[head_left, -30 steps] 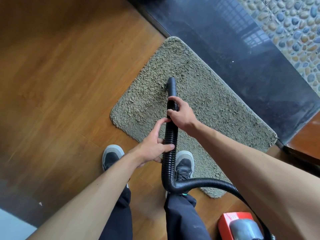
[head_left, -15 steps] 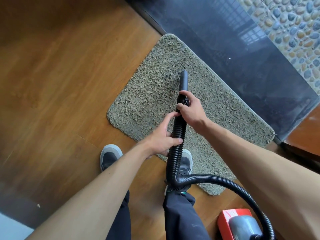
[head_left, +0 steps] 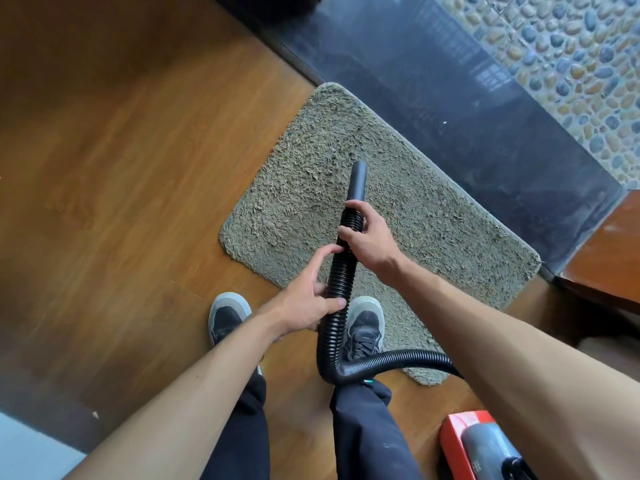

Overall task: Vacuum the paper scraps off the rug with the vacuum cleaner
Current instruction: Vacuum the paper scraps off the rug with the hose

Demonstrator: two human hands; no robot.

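Gripping the black ribbed hose [head_left: 341, 289] just behind its smooth nozzle [head_left: 356, 181], the right hand [head_left: 370, 242] has its fingers curled round the tube. The left hand [head_left: 304, 306] holds the same hose lower down, thumb laid across the front, the other fingers behind, and the index finger stretched up to touch the right hand. The nozzle points down over the middle of the rug [head_left: 294, 188], a shaggy, grey-green rectangle with rounded corners; whether the tip touches the pile cannot be told. The rug lies on a wooden floor [head_left: 138, 168], its far edge along a dark polished strip [head_left: 467, 116]. Below the hands the hose bends sharply at the knee and runs right, behind the right forearm. The vacuum cleaner [head_left: 485, 448], a red casing with a grey drum in it, sits at the lower right, partly hidden by that forearm. One shoe [head_left: 365, 323] stands on the rug's near edge, the other [head_left: 227, 317] on the wood. Compared with a second ago, both grips are unchanged, while the nozzle tip sits further across the rug toward the dark strip, and the forearm covers more of the vacuum cleaner.
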